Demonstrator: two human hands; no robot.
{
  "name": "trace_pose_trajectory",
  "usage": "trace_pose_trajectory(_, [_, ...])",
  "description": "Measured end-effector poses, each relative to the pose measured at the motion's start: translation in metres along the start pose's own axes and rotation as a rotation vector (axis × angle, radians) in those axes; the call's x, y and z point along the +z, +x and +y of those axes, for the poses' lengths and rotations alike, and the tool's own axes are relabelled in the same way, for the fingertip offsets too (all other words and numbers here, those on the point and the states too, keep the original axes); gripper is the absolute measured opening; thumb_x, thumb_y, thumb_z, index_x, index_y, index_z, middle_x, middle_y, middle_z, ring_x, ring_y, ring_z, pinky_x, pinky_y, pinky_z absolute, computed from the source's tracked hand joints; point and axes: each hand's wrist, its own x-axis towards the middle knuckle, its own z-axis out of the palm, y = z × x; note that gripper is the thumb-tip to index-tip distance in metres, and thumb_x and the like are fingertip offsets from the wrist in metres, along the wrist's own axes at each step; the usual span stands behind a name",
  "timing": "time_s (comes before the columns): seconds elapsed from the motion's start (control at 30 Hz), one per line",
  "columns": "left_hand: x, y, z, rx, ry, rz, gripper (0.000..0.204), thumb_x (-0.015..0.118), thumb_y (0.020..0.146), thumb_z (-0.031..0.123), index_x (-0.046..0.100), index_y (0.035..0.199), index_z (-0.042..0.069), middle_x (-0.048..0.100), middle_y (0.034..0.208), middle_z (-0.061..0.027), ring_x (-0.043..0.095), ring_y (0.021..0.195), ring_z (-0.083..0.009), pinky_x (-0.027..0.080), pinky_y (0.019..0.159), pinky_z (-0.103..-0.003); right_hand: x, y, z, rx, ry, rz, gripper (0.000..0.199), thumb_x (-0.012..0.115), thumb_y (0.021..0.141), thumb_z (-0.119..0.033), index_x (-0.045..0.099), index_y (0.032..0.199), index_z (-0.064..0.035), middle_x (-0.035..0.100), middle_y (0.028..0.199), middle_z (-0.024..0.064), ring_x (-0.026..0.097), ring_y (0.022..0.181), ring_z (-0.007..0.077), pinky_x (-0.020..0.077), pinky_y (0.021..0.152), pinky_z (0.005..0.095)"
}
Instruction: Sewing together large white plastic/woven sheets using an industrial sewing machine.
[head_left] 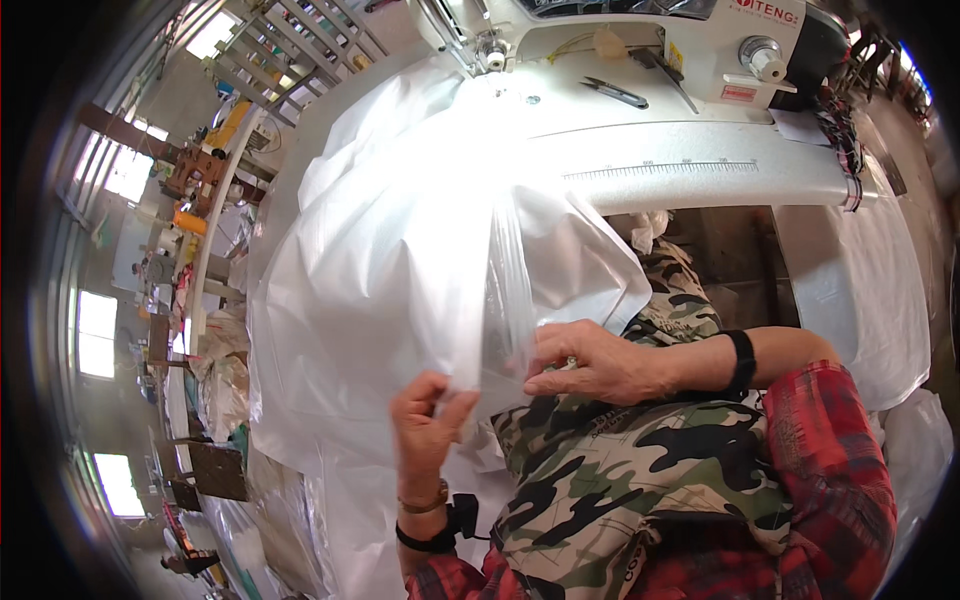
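Note:
A large glossy white sheet point(350, 300) drapes from the sewing machine point(720, 60) down toward my lap. Its upper part lies below the needle area point(495, 55), washed out by bright light. My left hand point(428, 425) pinches one edge of the sheet between thumb and fingers. Close by on the right, my right hand point(605, 368) has its thumb and fingers closed on a translucent strip point(510, 270) that runs down the middle of the sheet. Its fingertips are slightly blurred. Camouflage cloth point(640, 460) covers my lap below both hands.
Thread snips point(615, 93) lie on the machine bed beside a dark slim tool point(680, 85). A ruler scale point(660, 170) runs along the bed's front edge. White sheeting point(860, 290) hangs at the right. A cluttered workbench point(215, 210) stands on the left.

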Motion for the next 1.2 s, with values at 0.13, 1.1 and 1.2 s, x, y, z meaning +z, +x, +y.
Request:
trace_pose_trajectory(0.13, [0.032,-0.003,-0.027,0.108,0.082,-0.125,0.012,0.07,0.088,0.006,0.059,0.084,0.001,0.056,0.065,0.0029,0.049,0.058,-0.0024,0.037,0.051,-0.022,0.003,-0.015,-0.019,-0.232,-0.346,0.045,0.023,0.066,0.09,-0.025,0.068,0.089,-0.0028,0.065,0.077,0.0153,0.063,0.074,0.0339,0.0489,0.068,0.0394])
trace_pose_trajectory(1.1, [0.046,0.004,-0.04,0.117,0.125,-0.021,0.029,0.054,0.103,0.019,0.053,0.081,0.0,0.04,0.069,0.0062,0.034,0.065,-0.0054,0.03,0.053,-0.024,-0.071,-0.04,0.021,-0.311,-1.156,0.712,0.033,0.071,0.082,-0.012,0.059,0.112,-0.0061,0.063,0.106,0.0133,0.058,0.097,0.0345,0.0466,0.084,0.0431])
trace_pose_trajectory(1.2, [0.046,0.002,-0.031,0.112,0.11,-0.024,0.029,0.055,0.103,0.018,0.054,0.082,-0.001,0.043,0.069,0.0056,0.035,0.067,-0.0055,0.032,0.055,-0.023,-0.091,-0.05,0.053,-0.183,-1.165,0.771,0.025,0.068,0.085,-0.015,0.058,0.105,-0.0052,0.06,0.1,0.0148,0.058,0.094,0.0349,0.0455,0.082,0.044])
